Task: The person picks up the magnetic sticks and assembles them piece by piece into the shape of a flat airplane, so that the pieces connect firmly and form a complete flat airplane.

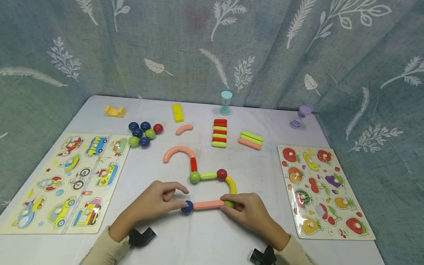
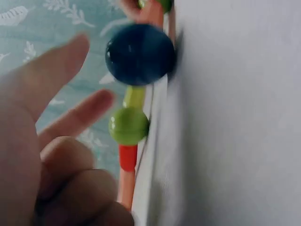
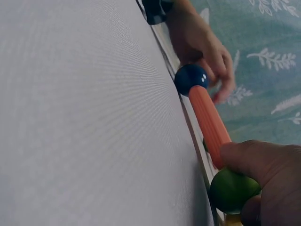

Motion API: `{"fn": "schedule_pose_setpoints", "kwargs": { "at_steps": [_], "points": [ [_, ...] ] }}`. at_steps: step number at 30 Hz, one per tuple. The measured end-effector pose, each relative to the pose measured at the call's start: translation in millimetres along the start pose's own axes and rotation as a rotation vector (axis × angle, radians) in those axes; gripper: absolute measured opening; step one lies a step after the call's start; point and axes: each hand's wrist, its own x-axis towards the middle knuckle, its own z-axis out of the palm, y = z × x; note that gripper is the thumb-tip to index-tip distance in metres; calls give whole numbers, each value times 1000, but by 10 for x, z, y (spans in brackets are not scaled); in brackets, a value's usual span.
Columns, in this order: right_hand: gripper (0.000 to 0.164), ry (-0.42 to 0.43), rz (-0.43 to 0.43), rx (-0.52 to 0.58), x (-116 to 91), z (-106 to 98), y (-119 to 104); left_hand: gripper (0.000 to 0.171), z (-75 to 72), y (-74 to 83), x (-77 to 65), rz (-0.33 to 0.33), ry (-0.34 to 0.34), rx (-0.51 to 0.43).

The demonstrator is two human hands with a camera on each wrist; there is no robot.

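Observation:
A chain of toy pieces lies on the white table. It runs from a curved orange piece (image 1: 179,149) through a red stick (image 1: 193,164), a light green ball (image 1: 194,177), a yellow-green stick (image 1: 208,176), a red ball (image 1: 222,174) and a curved yellow piece (image 1: 231,185) to a green ball (image 1: 229,203). From there a ridged orange stick (image 1: 207,205) leads to a dark blue ball (image 1: 187,207). My right hand (image 1: 246,211) pinches the green ball (image 3: 233,190), thumb at the stick's end. My left hand (image 1: 159,200) is beside the blue ball (image 2: 141,54), thumb and index finger spread.
Loose balls (image 1: 137,133) sit at back left, near a vehicle puzzle board (image 1: 114,191). Striped sticks (image 1: 220,133) and more sticks (image 1: 250,140) lie behind the chain. A fruit puzzle board (image 1: 288,195) is on the right; two sand timers (image 1: 226,103) stand at the back.

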Motion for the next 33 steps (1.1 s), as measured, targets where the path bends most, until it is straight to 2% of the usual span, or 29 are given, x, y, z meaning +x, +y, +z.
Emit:
{"fn": "schedule_pose_setpoints", "kwargs": {
  "at_steps": [3,5,7,10,17,28,31,33],
  "points": [
    [20,-1,-5,5,4,-4,8,32,-21,27,154,14,101,97],
    [20,-9,6,4,7,1,14,35,-14,46,274,40,158,198],
    [20,-24,16,12,9,15,19,38,7,55,373,70,185,279],
    [20,-40,20,24,12,29,12,37,38,55,446,90,201,339],
    [20,-41,5,29,1,-33,-13,30,54,20,462,87,251,338],
    [20,-39,64,36,-1,-70,-1,31,39,19,503,70,221,301],
    [20,-37,50,34,-1,-70,12,31,-12,42,568,75,202,298],
    [20,-33,34,33,3,-76,24,30,-74,65,670,81,185,310]
  ]
}}
